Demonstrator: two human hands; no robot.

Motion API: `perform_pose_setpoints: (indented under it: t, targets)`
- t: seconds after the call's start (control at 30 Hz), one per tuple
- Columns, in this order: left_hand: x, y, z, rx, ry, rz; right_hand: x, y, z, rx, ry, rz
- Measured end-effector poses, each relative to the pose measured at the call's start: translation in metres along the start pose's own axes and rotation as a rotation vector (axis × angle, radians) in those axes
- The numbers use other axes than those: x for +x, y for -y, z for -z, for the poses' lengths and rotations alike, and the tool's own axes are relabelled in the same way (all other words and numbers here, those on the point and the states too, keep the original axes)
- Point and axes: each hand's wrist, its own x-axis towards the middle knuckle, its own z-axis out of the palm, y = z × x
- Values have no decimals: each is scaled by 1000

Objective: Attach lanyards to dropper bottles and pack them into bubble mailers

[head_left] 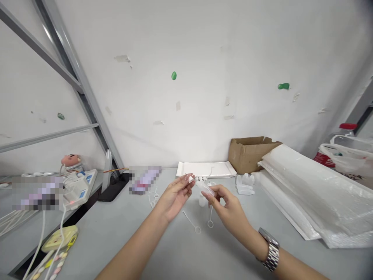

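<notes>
My left hand pinches a small white cap between thumb and fingertips. In my right hand is a small translucent plastic bottle, tilted with its upper end toward the cap; cap and bottle look apart. Several small white caps lie on the table just behind the hands. Another translucent bottle stands below the held one, partly hidden. Two white ring-ended wands, one on the left and one on the right, lie in front of the hands. More white wands lie left of my left hand.
Several translucent bottles sit to the right. A white tray and a cardboard box stand against the wall. Bubble-wrap sheets cover the right side. At left are a power strip, cables and a yellow case.
</notes>
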Motion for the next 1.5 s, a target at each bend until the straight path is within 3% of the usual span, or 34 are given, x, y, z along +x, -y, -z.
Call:
perform_pose_setpoints:
  t: [0.1, 0.53, 0.63, 0.8, 0.87, 1.13, 1.37, 1.5]
  targets:
    - [-8, -1, -8, -206, 45, 59, -1, 1, -2, -66, -14, 39]
    - [-18, 6, -21, 7, -40, -156, -6, -7, -6, -223, -101, 197]
    - [-18, 9, -22, 9, -56, -188, -5, -5, -5, -142, -72, 115]
    - [-17, 7, -20, 30, -25, -244, 4, 3, -2, 358, 267, -275]
    - [-17, 6, -19, 65, -11, -273, 7, 6, -1, 513, 321, -346]
    - [-18, 3, -18, 117, -30, -321, 7, 9, 2, 514, 232, -321]
    - [-22, -3, -19, 92, -1, -306, 7, 12, 5, 555, 404, -408]
    - [-22, -2, -19, 80, -38, -294, 7, 12, 2, 454, 252, -328]
